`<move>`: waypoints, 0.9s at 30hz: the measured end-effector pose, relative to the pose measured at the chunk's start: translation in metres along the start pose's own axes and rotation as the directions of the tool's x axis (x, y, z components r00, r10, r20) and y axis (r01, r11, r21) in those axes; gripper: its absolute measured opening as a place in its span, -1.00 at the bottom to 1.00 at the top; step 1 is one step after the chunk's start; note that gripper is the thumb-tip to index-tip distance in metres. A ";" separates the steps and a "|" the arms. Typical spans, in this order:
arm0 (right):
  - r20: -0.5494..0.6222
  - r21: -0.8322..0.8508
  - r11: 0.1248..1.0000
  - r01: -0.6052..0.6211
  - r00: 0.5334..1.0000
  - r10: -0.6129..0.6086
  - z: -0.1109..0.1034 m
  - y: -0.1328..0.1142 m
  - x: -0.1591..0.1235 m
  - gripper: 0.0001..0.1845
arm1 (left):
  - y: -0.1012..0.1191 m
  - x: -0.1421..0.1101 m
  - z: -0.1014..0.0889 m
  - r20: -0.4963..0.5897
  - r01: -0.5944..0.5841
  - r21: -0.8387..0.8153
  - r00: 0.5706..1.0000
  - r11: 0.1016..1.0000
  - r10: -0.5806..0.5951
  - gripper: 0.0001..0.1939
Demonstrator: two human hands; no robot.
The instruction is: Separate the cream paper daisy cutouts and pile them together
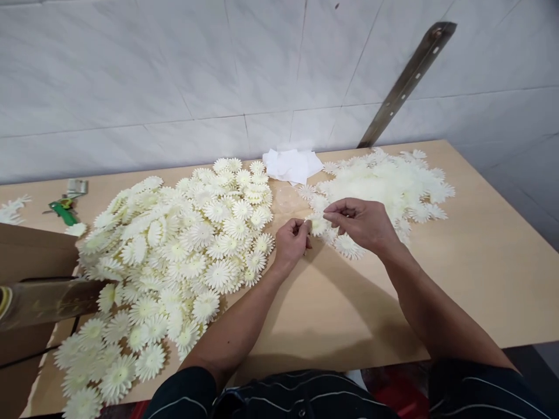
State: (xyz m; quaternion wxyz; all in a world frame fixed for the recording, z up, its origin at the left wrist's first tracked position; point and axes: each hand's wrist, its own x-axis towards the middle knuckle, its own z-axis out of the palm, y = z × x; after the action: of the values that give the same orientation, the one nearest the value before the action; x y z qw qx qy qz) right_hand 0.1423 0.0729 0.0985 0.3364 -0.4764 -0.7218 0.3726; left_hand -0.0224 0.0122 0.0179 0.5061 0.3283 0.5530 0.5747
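Near the middle of the table, my left hand (292, 241) is closed in a pinch at the edge of a pale cream artificial flower layer (316, 225) with thin pointed petals. My right hand (362, 222) hovers just to the right, thumb and forefinger pressed together; anything between them is too small to make out. Beneath and beyond it spreads a pile of thin, whitish petal layers (375, 183). On the left lies a large heap of fuller cream flowers (192, 233) with yellowish centres, reaching close to my left wrist.
White paper pieces (292, 166) lie against the tiled wall (196, 70). A green-handled tool (64, 213) rests at the far left, behind a cardboard box (35, 250) and a brownish tube (56, 299). A slotted metal bar (406, 87) leans on the wall behind the table (471, 262).
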 end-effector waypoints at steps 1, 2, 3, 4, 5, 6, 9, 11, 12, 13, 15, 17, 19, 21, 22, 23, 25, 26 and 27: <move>0.006 0.024 0.999 -0.034 0.999 0.034 0.001 0.006 -0.005 -0.40 | 0.000 0.000 0.000 0.001 -0.011 0.002 1.000 1.000 0.011 -0.52; -0.009 0.029 0.998 -0.053 0.999 0.053 0.003 0.012 -0.008 -0.39 | 0.000 0.000 0.000 0.004 -0.025 0.008 1.000 1.000 0.025 -0.53; -0.042 0.015 0.998 -0.057 0.997 0.058 0.004 0.018 -0.010 -0.40 | 0.000 0.000 -0.001 0.006 -0.040 0.017 0.999 0.999 0.040 -0.53; -0.080 -0.015 0.999 -0.051 0.996 0.050 0.006 0.022 -0.011 -0.41 | 0.000 0.000 -0.001 0.007 -0.056 0.029 0.998 0.998 0.055 -0.54; -0.110 -0.056 0.998 -0.042 0.993 0.036 0.008 0.027 -0.012 -0.43 | 0.000 -0.001 -0.001 0.006 -0.074 0.043 0.997 0.996 0.074 -0.55; -0.124 -0.099 0.994 -0.036 0.992 0.024 0.010 0.030 -0.011 -0.44 | -0.001 -0.001 -0.001 0.005 -0.097 0.059 0.995 0.993 0.097 -0.56; -0.047 -0.164 0.985 -0.050 0.998 0.042 0.014 0.034 -0.009 -0.43 | -0.002 -0.003 -0.001 0.010 -0.202 0.125 0.979 0.971 0.202 -0.60; 0.034 -0.150 0.986 -0.074 0.996 0.080 0.016 0.033 -0.008 -0.43 | -0.002 -0.004 -0.001 0.030 -0.264 0.178 0.964 0.948 0.263 -0.62; 0.065 -0.135 0.987 -0.092 0.993 0.102 0.017 0.032 -0.008 -0.40 | -0.003 -0.005 -0.001 0.041 -0.284 0.200 0.959 0.938 0.282 -0.62; 0.086 -0.119 0.986 -0.115 0.988 0.125 0.017 0.031 -0.008 -0.36 | -0.003 -0.006 0.000 0.051 -0.294 0.217 0.956 0.931 0.290 -0.63; 0.103 -0.089 0.983 -0.160 0.980 0.169 0.017 0.029 -0.009 -0.27 | -0.003 -0.008 0.000 0.061 -0.286 0.223 0.958 0.932 0.280 -0.63; 0.097 -0.076 0.981 -0.179 0.978 0.186 0.016 0.028 -0.011 -0.24 | -0.004 -0.009 0.001 0.067 -0.253 0.199 0.967 0.947 0.244 -0.61; 0.104 -0.084 0.983 -0.165 0.979 0.174 0.015 0.028 -0.012 -0.26 | -0.004 -0.008 0.001 0.070 -0.215 0.170 0.976 0.962 0.206 -0.58; 0.131 -0.097 0.985 -0.142 0.979 0.154 0.013 0.028 -0.013 -0.28 | -0.004 -0.008 0.001 0.066 -0.193 0.150 0.981 0.970 0.185 -0.55; 0.147 -0.104 0.986 -0.130 0.979 0.145 0.012 0.029 -0.013 -0.28 | -0.004 -0.007 0.001 0.066 -0.186 0.140 0.982 0.972 0.179 -0.53; 0.158 -0.111 0.987 -0.120 0.978 0.137 0.011 0.029 -0.014 -0.29 | -0.004 -0.007 0.001 0.067 -0.179 0.129 0.983 0.975 0.172 -0.51; 0.158 -0.124 0.987 -0.104 0.980 0.123 0.011 0.029 -0.015 -0.31 | -0.003 -0.007 0.000 0.075 -0.154 0.102 0.986 0.983 0.147 -0.46; 0.155 -0.129 0.987 -0.098 0.981 0.117 0.012 0.030 -0.015 -0.33 | -0.003 -0.007 0.000 0.078 -0.139 0.086 0.988 0.987 0.132 -0.43; 0.153 -0.133 0.987 -0.093 0.982 0.114 0.012 0.030 -0.016 -0.37 | -0.003 -0.007 0.001 0.078 -0.124 0.071 0.990 0.990 0.118 -0.41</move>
State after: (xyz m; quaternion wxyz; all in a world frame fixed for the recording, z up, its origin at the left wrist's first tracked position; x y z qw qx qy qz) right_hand 0.1501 0.0635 0.0651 0.2267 -0.5020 -0.7428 0.3806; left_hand -0.0195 0.0055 0.0168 0.4776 0.4012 0.5342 0.5706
